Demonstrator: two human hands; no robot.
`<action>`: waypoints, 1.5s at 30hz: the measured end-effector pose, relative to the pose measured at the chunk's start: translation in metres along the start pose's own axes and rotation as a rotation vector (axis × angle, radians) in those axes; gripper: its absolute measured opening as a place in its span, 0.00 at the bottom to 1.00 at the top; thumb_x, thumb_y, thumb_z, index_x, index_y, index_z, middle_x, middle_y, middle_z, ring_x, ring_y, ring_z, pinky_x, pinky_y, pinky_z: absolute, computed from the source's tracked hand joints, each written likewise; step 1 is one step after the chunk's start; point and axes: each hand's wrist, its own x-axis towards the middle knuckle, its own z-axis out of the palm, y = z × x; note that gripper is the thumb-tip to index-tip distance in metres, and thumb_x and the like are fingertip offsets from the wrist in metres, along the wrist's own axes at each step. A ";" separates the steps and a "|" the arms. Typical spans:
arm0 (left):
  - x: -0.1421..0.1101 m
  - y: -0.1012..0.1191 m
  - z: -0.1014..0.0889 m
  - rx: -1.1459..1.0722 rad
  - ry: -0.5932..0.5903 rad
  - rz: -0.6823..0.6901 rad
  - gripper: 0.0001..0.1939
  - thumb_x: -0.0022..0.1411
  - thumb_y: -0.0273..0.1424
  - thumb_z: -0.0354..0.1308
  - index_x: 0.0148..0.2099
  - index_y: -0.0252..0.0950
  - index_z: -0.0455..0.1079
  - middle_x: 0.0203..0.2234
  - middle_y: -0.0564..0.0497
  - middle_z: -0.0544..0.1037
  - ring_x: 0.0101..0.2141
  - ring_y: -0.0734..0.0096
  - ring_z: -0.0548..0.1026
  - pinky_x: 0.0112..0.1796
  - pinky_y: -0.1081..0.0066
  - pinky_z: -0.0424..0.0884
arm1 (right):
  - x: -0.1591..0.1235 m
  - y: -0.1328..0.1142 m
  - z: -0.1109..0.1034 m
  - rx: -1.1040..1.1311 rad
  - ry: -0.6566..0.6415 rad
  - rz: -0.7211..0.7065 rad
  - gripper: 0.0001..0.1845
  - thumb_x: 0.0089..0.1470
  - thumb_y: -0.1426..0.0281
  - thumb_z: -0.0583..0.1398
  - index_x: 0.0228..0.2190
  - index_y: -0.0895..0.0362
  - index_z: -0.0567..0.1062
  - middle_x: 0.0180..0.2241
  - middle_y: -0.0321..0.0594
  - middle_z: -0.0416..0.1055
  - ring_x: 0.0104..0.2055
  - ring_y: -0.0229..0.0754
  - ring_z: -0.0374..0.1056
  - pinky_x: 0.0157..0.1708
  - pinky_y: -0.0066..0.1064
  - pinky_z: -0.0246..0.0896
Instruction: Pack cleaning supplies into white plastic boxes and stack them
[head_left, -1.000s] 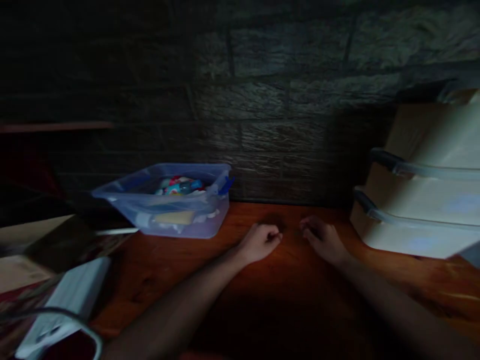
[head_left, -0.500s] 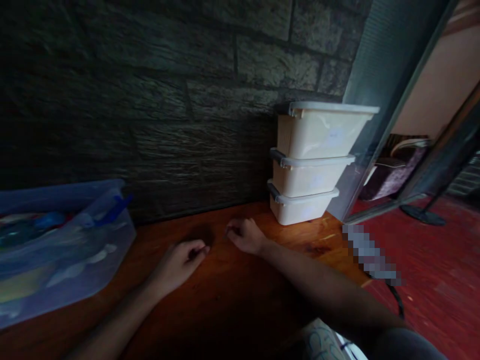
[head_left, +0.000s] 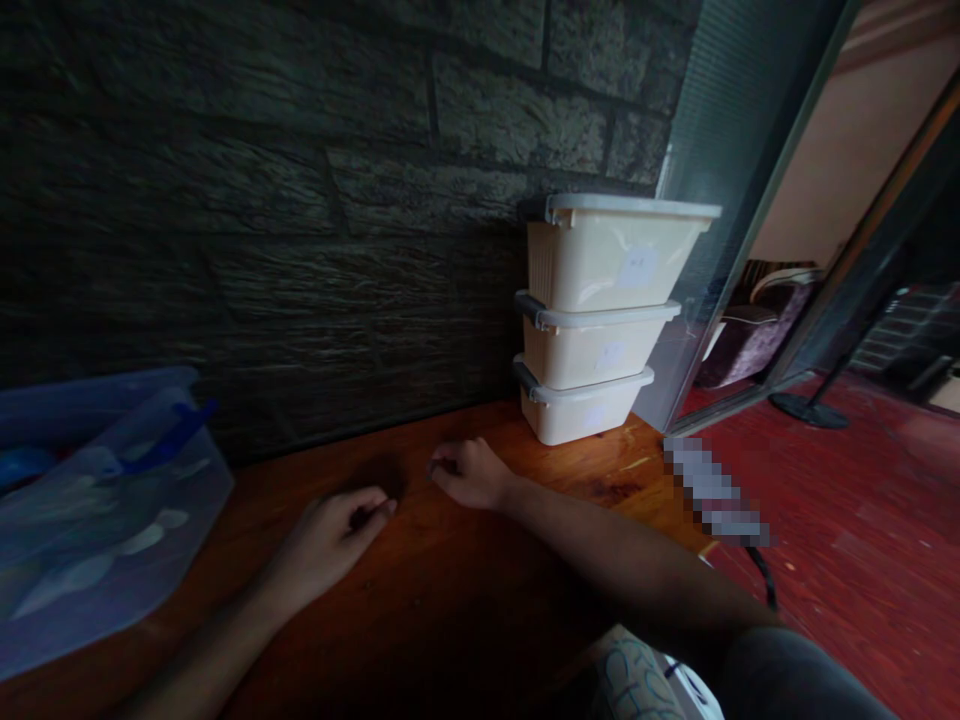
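My left hand (head_left: 334, 540) rests on the brown wooden table (head_left: 442, 570) with its fingers loosely curled, thumb close to the fingertips. Nothing shows between them. A little farther back and to the right lies my right hand (head_left: 469, 474), also curled closed with no object visible in it. The two hands are apart. To the left of my left hand stands a clear plastic bin (head_left: 172, 545) with a blue handle clip (head_left: 172, 435) and mixed items inside. Beyond my right hand, three lidded cream boxes (head_left: 581, 412) are stacked at the table's back right.
A dark stone wall (head_left: 262, 290) runs along the table's back edge. On the right, past a glass panel (head_left: 697, 190), are a red floor (head_left: 870, 540), a purple armchair (head_left: 765, 335) and a black stand base (head_left: 808, 410). A pixelated patch hides something beside the table's right corner.
The camera view has turned to the right, so the bin, boxes and hands all appear farther left. My hands keep the same curled pose on the table.
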 end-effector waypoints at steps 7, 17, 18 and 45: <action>0.002 -0.005 0.001 -0.009 -0.027 0.018 0.19 0.67 0.44 0.50 0.33 0.39 0.73 0.27 0.54 0.78 0.32 0.66 0.74 0.35 0.72 0.64 | 0.001 0.000 0.000 -0.016 0.013 0.020 0.12 0.61 0.68 0.58 0.37 0.55 0.82 0.32 0.36 0.79 0.32 0.37 0.72 0.34 0.26 0.59; -0.007 0.001 0.012 0.003 0.106 0.004 0.14 0.66 0.36 0.54 0.31 0.37 0.75 0.26 0.51 0.79 0.28 0.69 0.73 0.31 0.70 0.61 | -0.010 -0.006 0.003 0.049 0.026 -0.045 0.17 0.62 0.64 0.52 0.34 0.55 0.80 0.27 0.39 0.77 0.28 0.42 0.73 0.31 0.32 0.62; -0.007 0.000 0.012 0.002 0.120 -0.009 0.13 0.66 0.36 0.55 0.32 0.37 0.76 0.26 0.50 0.80 0.28 0.69 0.73 0.30 0.70 0.61 | -0.008 -0.005 0.005 0.054 0.026 -0.048 0.18 0.63 0.62 0.51 0.35 0.54 0.80 0.26 0.40 0.77 0.27 0.43 0.73 0.30 0.33 0.62; 0.009 0.084 -0.137 -0.260 0.448 0.142 0.12 0.61 0.39 0.58 0.34 0.36 0.77 0.28 0.50 0.79 0.31 0.65 0.75 0.33 0.70 0.66 | -0.014 -0.114 -0.131 -0.155 0.360 -0.285 0.10 0.60 0.70 0.58 0.39 0.54 0.80 0.36 0.37 0.79 0.36 0.39 0.73 0.37 0.27 0.63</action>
